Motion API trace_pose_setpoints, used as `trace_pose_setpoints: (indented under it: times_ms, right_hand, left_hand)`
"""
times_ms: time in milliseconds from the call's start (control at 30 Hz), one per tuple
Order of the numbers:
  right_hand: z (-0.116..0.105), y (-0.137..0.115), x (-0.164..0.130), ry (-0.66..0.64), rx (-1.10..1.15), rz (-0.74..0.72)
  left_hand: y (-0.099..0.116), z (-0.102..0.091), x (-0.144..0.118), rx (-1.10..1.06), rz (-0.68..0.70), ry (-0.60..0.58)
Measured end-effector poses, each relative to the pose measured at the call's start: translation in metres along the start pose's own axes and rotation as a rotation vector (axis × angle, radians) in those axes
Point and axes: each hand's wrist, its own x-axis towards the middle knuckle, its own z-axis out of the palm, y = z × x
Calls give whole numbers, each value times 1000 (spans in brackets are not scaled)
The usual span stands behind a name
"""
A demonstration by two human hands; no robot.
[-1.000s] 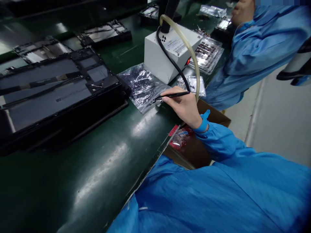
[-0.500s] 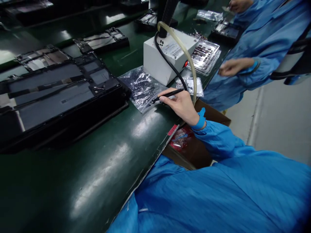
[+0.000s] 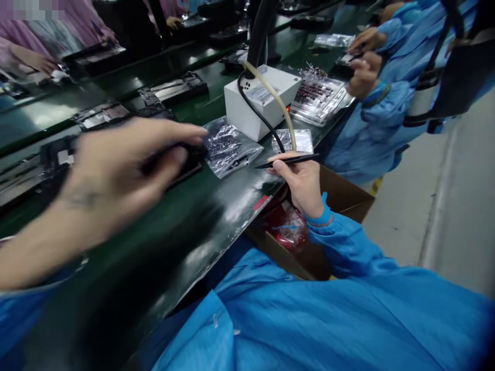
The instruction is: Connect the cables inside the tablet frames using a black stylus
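Observation:
My right hand (image 3: 303,184) grips a thin black pen-like tool (image 3: 288,161), its tip aimed left just off the edge of a clear bag of small dark parts (image 3: 229,147). A black cord and a yellowish hose run from the tool's end to a white box (image 3: 260,99). My left hand (image 3: 116,170) is blurred, raised in front of a black panel assembly (image 3: 58,154) on the green belt (image 3: 216,206); its thumb and fingers are bent near the panel's right corner. Whether it holds anything is unclear.
More black panels (image 3: 174,88) lie farther along the belt. Clear trays of small parts (image 3: 319,97) sit beyond the white box. A co-worker in blue (image 3: 382,118) stands at the right. An open cardboard box (image 3: 340,198) with red packets sits below the belt's edge.
My left hand has come into view, sweeping in over the black panel. My right hand has drawn the tool back from the bag toward the belt's edge. The co-worker's hands have shifted.

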Motion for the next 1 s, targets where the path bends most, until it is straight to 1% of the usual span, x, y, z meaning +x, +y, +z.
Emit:
trace_pose_setpoints:
  times_ms: [33,100,133,167,200,233,267,333,400,467,500,567,633,700,833,1000]
  right_hand:
    - [2,4,2,-11,-11,-8]
    - [9,10,10,-35,-57,-45]
    - [14,13,15,-49,-83,-66]
    - [18,15,20,-65,-105,-84]
    - [23,16,25,-84,-121,-93]
    - [26,17,29,-109,-127,-89]
    - [29,18,33,-139,-122,-71]
    - [33,20,38,-189,-92,-11]
    - [34,21,40,-209,-62,42]
    - [33,21,40,-211,-54,67]
    - [33,21,40,-210,-55,75]
    - [32,20,40,-211,-63,96]
    - [33,18,39,-207,-78,113]
    - [34,16,39,-203,-103,111]
    - [37,13,41,-200,-151,55]
    - [40,13,43,-255,-186,28]
  left_hand:
    - [4,13,1,13,66,-59]
    - [10,47,0,38,192,-230]
    - [10,65,-3,48,237,-320]
    - [10,83,-8,90,253,-380]
    - [9,99,-14,120,269,-412]
    - [7,113,-20,143,277,-419]
    - [4,124,-26,155,283,-408]
    - [-3,138,-35,181,278,-337]
    - [-11,140,-36,264,221,-226]
    - [-20,137,-31,349,117,-147]
    - [-25,135,-27,372,63,-137]
    - [-32,131,-18,373,-29,-169]
    - [-37,130,-13,343,-76,-211]
    - [-40,131,-12,311,-71,-218]
    - [-40,134,-16,269,-37,-167]
    - [-39,133,-17,260,-26,-149]
